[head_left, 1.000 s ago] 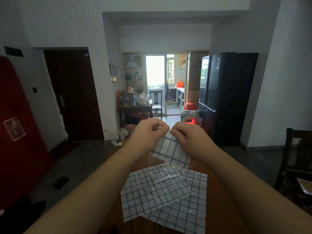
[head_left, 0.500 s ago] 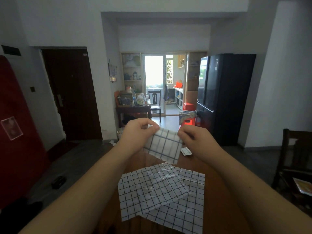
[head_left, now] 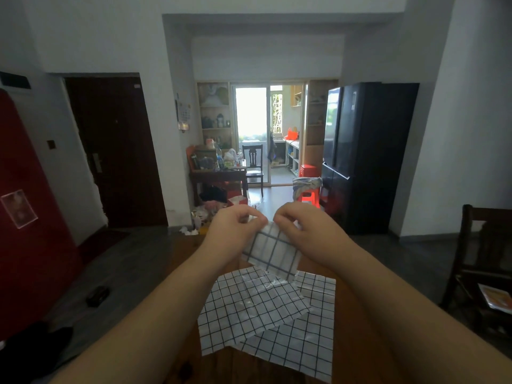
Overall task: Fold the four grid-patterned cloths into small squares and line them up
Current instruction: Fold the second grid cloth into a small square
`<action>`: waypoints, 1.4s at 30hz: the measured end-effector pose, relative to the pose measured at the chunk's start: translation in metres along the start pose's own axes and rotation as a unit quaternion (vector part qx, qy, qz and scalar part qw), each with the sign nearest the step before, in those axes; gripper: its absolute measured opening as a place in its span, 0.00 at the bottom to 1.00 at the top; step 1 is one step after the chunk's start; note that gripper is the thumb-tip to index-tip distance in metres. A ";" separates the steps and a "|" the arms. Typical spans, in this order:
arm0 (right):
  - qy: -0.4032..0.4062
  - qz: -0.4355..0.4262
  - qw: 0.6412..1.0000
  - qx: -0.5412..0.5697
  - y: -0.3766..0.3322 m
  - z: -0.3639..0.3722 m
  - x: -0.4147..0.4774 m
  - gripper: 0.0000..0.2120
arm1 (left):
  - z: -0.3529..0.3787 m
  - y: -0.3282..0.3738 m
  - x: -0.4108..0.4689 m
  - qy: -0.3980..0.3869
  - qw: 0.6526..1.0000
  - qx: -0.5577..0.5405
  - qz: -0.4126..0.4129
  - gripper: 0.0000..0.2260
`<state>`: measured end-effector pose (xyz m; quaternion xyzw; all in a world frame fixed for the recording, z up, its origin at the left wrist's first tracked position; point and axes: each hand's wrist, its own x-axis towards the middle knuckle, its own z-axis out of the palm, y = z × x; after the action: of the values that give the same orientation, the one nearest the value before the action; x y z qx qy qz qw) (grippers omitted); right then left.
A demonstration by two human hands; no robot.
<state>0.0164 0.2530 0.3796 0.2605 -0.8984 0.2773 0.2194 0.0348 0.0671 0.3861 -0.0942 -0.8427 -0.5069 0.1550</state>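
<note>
Folded grid cloth (head_left: pixel 273 252) held in the air above the wooden table (head_left: pixel 357 328), top edge pinched by left hand (head_left: pixel 234 227) and right hand (head_left: pixel 307 231). Two unfolded grid cloths (head_left: pixel 257 306) overlap beneath. Risk: a loosened pinch would let the layers slip and spoil the square.

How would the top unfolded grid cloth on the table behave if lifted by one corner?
Probably floppy: the folded cloth pinched by the left hand and right hand droops below them. Likely light: the top cloth lies thin. Its sheen hints it may slide.
</note>
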 end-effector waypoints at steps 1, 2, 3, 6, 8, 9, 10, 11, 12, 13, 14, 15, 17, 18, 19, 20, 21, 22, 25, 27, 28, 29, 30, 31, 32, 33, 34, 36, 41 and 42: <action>-0.014 0.014 1.000 0.011 -0.003 0.002 -0.001 0.15 | 0.001 0.002 -0.002 -0.004 1.000 -0.001 0.007 0.04; -0.023 0.026 0.999 0.018 -0.005 0.003 -0.002 0.14 | 0.002 0.002 -0.003 -0.005 1.000 -0.001 0.013 0.04; -0.024 0.031 0.999 0.024 -0.005 0.004 -0.003 0.12 | 0.001 0.003 -0.004 -0.004 1.000 -0.002 0.017 0.04; -0.016 0.033 0.999 0.037 -0.002 0.002 -0.010 0.12 | -0.007 0.000 -0.007 0.004 1.000 -0.014 0.011 0.05; -0.014 0.043 0.998 0.046 0.004 -0.002 -0.015 0.12 | -0.015 -0.005 -0.006 0.014 0.999 -0.028 -0.007 0.05; -0.009 0.051 0.997 0.052 0.007 -0.004 -0.018 0.12 | -0.019 -0.008 -0.005 0.022 0.999 -0.038 -0.016 0.05; -0.004 0.062 0.996 0.058 0.010 -0.006 -0.022 0.13 | -0.022 -0.011 -0.005 0.029 0.998 -0.045 -0.024 0.05; 0.006 0.069 0.996 0.064 0.012 -0.009 -0.025 0.13 | -0.024 -0.013 -0.005 0.035 0.998 -0.045 -0.030 0.05; 0.020 0.074 0.995 0.071 0.013 -0.011 -0.027 0.13 | -0.025 -0.015 -0.006 0.038 0.998 -0.040 -0.033 0.05; 0.037 0.076 0.993 0.080 0.013 -0.012 -0.029 0.12 | -0.025 -0.015 -0.006 0.035 0.998 -0.036 -0.031 0.05; 0.049 0.076 0.992 0.090 0.011 -0.012 -0.030 0.10 | -0.023 -0.014 -0.008 0.029 0.999 -0.033 -0.029 0.05; 0.050 0.072 0.991 0.099 0.008 -0.012 -0.030 0.08 | -0.020 -0.012 -0.010 0.021 0.999 -0.031 -0.028 0.05; 0.024 0.058 0.994 0.092 0.001 -0.008 -0.029 0.06 | -0.015 -0.008 -0.014 0.009 1.000 -0.021 -0.018 0.06; 0.006 0.055 0.995 0.081 -0.002 -0.005 -0.029 0.07 | -0.013 -0.007 -0.016 0.008 1.000 -0.017 -0.011 0.06; -0.006 0.055 0.996 0.069 -0.004 -0.002 -0.030 0.07 | -0.011 -0.005 -0.018 0.009 1.000 -0.017 -0.006 0.06; -0.012 0.056 0.997 0.059 -0.007 0.000 -0.031 0.07 | -0.009 -0.005 -0.020 0.009 1.000 -0.021 -0.005 0.05; -0.012 0.058 0.997 0.051 -0.009 0.002 -0.033 0.09 | -0.009 -0.006 -0.022 0.005 1.000 -0.026 -0.009 0.05; -0.010 0.059 0.997 0.046 -0.010 0.003 -0.035 0.10 | -0.009 -0.008 -0.025 -0.006 0.999 -0.029 -0.014 0.04; -0.019 0.049 0.998 0.029 -0.014 0.007 -0.043 0.08 | -0.011 -0.014 -0.034 -0.065 0.997 -0.019 -0.024 0.04; -0.041 0.041 0.998 0.023 -0.017 0.010 -0.047 0.08 | -0.012 -0.018 -0.039 -0.090 0.996 -0.006 -0.024 0.03; -0.051 0.039 0.998 0.026 -0.017 0.012 -0.049 0.08 | -0.012 -0.019 -0.042 -0.095 0.995 0.002 -0.025 0.03; -0.057 0.036 0.997 0.032 -0.017 0.013 -0.050 0.08 | -0.013 -0.021 -0.044 -0.095 0.995 0.012 -0.030 0.04; -0.060 0.033 0.997 0.040 -0.017 0.014 -0.052 0.08 | -0.014 -0.024 -0.045 -0.094 0.995 0.017 -0.038 0.04; -0.062 0.032 0.996 0.050 -0.017 0.014 -0.053 0.08 | -0.016 -0.026 -0.047 -0.092 0.994 0.016 -0.049 0.04; -0.063 0.031 0.996 0.061 -0.017 0.015 -0.054 0.08 | -0.020 -0.030 -0.049 -0.089 0.994 0.012 -0.058 0.04; -0.063 0.033 0.995 0.070 -0.016 0.016 -0.055 0.08 | -0.026 -0.033 -0.050 -0.085 0.994 0.007 -0.065 0.04; -0.064 0.036 0.994 0.079 -0.016 0.017 -0.056 0.09 | -0.032 -0.038 -0.052 -0.080 0.994 0.002 -0.071 0.04; -0.069 0.043 0.993 0.088 -0.016 0.022 -0.059 0.12 | -0.043 -0.048 -0.055 -0.057 0.994 -0.018 -0.090 0.05; -0.049 0.070 0.990 0.113 -0.026 0.042 -0.059 0.12 | -0.060 -0.078 -0.070 0.006 0.987 -0.054 -0.148 0.06; -0.047 0.079 0.987 0.132 -0.031 0.048 -0.057 0.12 | -0.062 -0.084 -0.076 0.015 0.986 -0.062 -0.157 0.08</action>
<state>0.0668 0.2218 0.3249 0.2282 -0.8810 0.3974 0.1178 0.0899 -0.0274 0.3163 0.0372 -0.8117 -0.5773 0.0801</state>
